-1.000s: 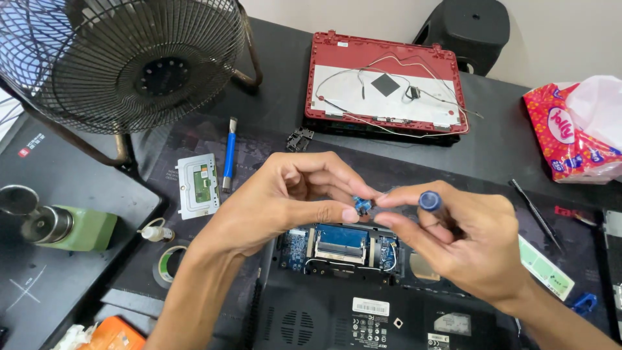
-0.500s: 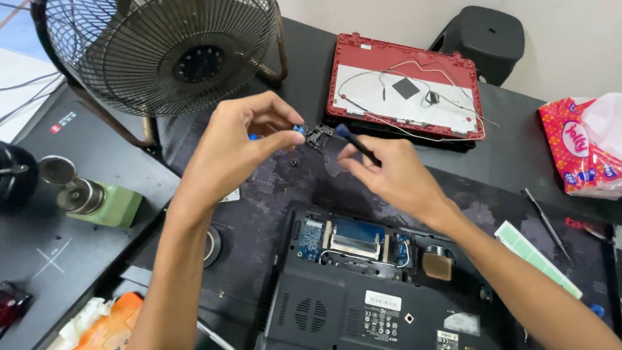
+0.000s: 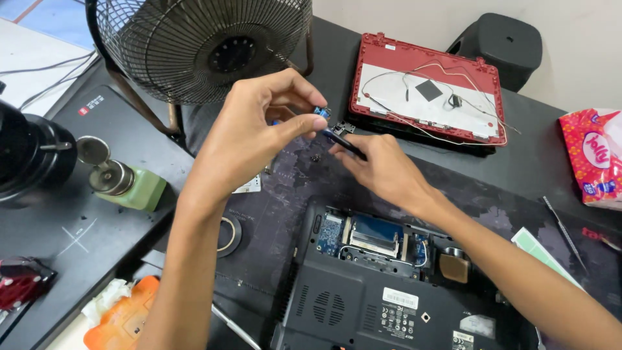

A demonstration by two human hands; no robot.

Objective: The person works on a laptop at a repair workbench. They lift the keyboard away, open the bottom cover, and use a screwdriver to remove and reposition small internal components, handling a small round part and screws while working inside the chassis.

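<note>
Both hands, left (image 3: 259, 129) and right (image 3: 382, 172), have moved up toward the fan (image 3: 201, 45).

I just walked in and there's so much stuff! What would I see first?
First the two hands in the middle: the left hand pinches a small blue part, and the right hand holds a screwdriver to it. Below them lies an opened black laptop with its insides showing. A big fan stands at the top left, and a red lid with loose wires lies at the top right.

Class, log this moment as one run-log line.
left hand: pinches small blue part | right hand: holds screwdriver | open laptop below
</note>
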